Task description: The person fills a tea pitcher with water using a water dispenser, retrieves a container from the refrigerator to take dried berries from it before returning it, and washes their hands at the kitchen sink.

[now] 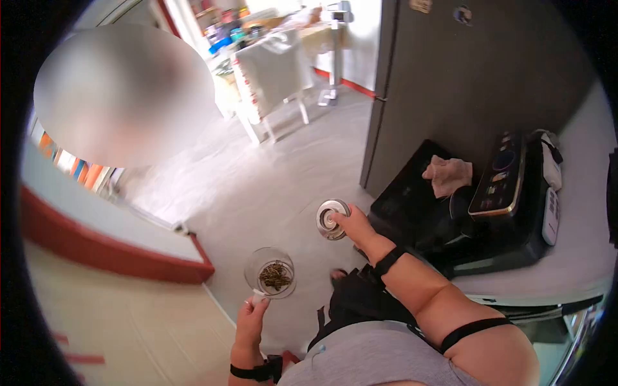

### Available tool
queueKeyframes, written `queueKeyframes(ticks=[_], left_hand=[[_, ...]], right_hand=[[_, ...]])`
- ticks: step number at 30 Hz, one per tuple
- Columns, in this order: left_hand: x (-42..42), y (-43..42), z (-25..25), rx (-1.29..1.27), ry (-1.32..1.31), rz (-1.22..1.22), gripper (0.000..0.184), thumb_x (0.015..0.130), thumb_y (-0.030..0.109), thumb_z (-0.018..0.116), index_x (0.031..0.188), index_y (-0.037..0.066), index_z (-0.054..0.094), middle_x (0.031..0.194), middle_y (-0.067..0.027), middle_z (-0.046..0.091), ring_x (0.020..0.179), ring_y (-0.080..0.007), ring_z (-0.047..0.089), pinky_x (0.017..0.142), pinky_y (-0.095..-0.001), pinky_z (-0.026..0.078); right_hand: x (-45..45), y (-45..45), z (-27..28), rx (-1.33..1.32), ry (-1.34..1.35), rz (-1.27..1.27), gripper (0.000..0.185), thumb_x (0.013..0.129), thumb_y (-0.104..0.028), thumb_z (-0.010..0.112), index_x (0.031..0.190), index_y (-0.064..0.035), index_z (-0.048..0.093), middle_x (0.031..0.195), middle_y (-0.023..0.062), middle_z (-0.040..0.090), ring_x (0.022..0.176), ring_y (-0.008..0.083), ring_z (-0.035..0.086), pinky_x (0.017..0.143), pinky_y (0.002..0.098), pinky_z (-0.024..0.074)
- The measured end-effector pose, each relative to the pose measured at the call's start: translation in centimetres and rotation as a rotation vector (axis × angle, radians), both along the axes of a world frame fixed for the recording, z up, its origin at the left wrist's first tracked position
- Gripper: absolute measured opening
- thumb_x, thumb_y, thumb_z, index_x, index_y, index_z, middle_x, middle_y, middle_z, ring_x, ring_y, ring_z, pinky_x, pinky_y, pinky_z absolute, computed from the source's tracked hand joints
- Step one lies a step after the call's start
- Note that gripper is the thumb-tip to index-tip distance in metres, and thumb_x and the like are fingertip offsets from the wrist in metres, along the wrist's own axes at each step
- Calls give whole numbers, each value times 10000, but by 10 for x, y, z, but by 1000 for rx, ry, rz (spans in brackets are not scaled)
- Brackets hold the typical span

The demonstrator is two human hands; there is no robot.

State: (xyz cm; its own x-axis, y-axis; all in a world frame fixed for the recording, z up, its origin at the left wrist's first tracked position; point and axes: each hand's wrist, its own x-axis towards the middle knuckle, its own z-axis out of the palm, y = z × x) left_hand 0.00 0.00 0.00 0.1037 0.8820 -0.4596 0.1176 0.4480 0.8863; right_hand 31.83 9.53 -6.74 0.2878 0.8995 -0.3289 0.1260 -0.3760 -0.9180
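One clear glass container (pixel 251 270), round and open at the top, is over the floor (pixel 174 225) at the near left of centre. In it lies one loose heap of brownish-green, dry-looking pieces (pixel 275 276), too small to count; bare glass shows around the heap. The left hand (pixel 251 315) is closed in a pinch on a pale part at the container's near side. The right hand (pixel 354 225) has its fingers closed on one round metal lid-like piece (pixel 324 231) with concentric rings, farther off and to the right, apart from the container.

On the counter (pixel 582 248) at the right is a black appliance (pixel 508 254) with one display panel (pixel 502 170). One pink cloth (pixel 449 175) lies left of the panel; two pale objects (pixel 552 215) are to its right. One dark refrigerator (pixel 450 77) stands beyond, with two small decorations (pixel 463 15) on it. At the far side, one white-covered chair (pixel 273 74) stands beside a table with many blurred items.
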Motion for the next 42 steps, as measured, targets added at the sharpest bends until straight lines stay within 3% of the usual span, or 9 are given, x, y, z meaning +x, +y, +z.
queueKeyframes(ticks=[14, 17, 21, 25, 28, 29, 33, 40, 42], left_hand=[[62, 341, 56, -35, 120, -314, 170, 765, 76, 594, 919, 7, 577, 837, -13, 588, 778, -97, 528, 740, -239, 401], [59, 403, 34, -39, 147, -431, 171, 769, 75, 605, 924, 8, 578, 833, -9, 587, 779, -80, 519, 734, -228, 398], [89, 483, 45, -118, 189, -547, 167, 768, 83, 616, 910, 0, 587, 829, -4, 579, 771, -68, 502, 695, -214, 391], [104, 562, 28, -41, 133, -831, 231, 780, 121, 604, 961, -23, 587, 809, 5, 566, 748, -65, 484, 673, -215, 391], [106, 612, 2, -10, 230, -906, 281, 783, 203, 610, 965, -10, 596, 787, -6, 571, 738, -73, 492, 661, -230, 403], [110, 623, -1, -15, 256, -971, 292, 783, 234, 612, 954, -3, 603, 780, -12, 575, 735, -78, 497, 661, -237, 408], [143, 657, 0, -15, 286, -941, 317, 784, 278, 608, 957, 12, 607, 774, -20, 581, 734, -86, 502, 670, -248, 413], [165, 699, 10, -65, 261, -899, 353, 777, 295, 615, 992, 16, 599, 801, -22, 587, 752, -92, 507, 698, -245, 411], [159, 711, 1, -67, 221, -863, 359, 774, 296, 617, 1000, 17, 597, 813, -20, 587, 760, -93, 505, 703, -245, 409]], right_hand=[[139, 203, 16, 263, 165, -715, 383, 724, -223, 614, 993, 36, 530, 911, 122, 588, 835, 202, 561, 724, 317, 445], [190, 192, -10, 409, -220, -724, 352, 697, -235, 629, 919, 36, 586, 796, 150, 614, 768, 235, 594, 703, 333, 456], [235, 141, 0, -115, -1093, -1101, 465, 705, -298, 634, 989, 56, 535, 1102, 220, 508, 1038, 341, 475, 876, 380, 377], [269, 100, 17, -291, -898, -1227, 475, 723, -308, 614, 1053, 24, 533, 1052, 170, 540, 944, 286, 507, 787, 352, 408], [257, 117, 39, -181, -384, -1308, 526, 734, -359, 633, 1110, -4, 533, 987, 116, 575, 831, 213, 544, 668, 324, 455], [247, 133, 53, -65, -60, -1413, 494, 770, -354, 596, 1129, -21, 528, 1077, 69, 560, 963, 163, 524, 792, 289, 429], [295, 88, -48, 314, 172, -1517, 464, 802, -414, 531, 1109, -67, 511, 915, 46, 562, 659, 161, 529, 449, 271, 409], [280, 102, -15, 28, -113, -1592, 381, 812, -288, 526, 1075, -13, 530, 1013, 88, 558, 774, 173, 568, 589, 304, 471], [251, 132, 2, -126, 2, -1193, 349, 780, -244, 557, 1013, 15, 568, 988, 104, 578, 829, 178, 578, 693, 321, 472]])
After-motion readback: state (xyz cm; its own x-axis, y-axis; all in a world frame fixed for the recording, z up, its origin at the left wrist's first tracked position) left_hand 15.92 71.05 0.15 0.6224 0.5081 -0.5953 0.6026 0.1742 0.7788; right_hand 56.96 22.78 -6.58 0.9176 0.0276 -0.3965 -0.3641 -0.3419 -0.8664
